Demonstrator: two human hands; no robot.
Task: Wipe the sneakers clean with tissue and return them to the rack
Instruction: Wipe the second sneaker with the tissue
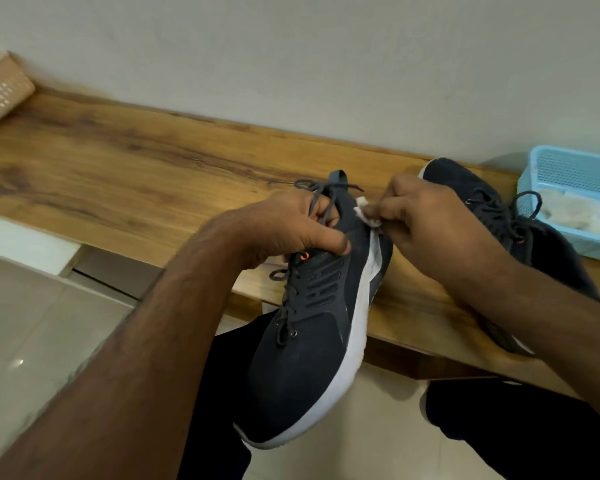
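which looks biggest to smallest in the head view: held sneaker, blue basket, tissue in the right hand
1. held sneaker, nearest the camera, so its lead is partly nearness
2. blue basket, cut off by the frame edge
3. tissue

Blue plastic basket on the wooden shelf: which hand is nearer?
Right. The right hand, pinching a white tissue, is just left of the blue plastic basket; the left hand grips the dark sneaker farther left.

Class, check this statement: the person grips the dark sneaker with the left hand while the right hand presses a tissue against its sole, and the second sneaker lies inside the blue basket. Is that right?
Not quite. The head view shows the second sneaker lying on the wooden shelf beside the blue basket, not inside it. The rest stands: left hand grips the sneaker, right hand presses the tissue.
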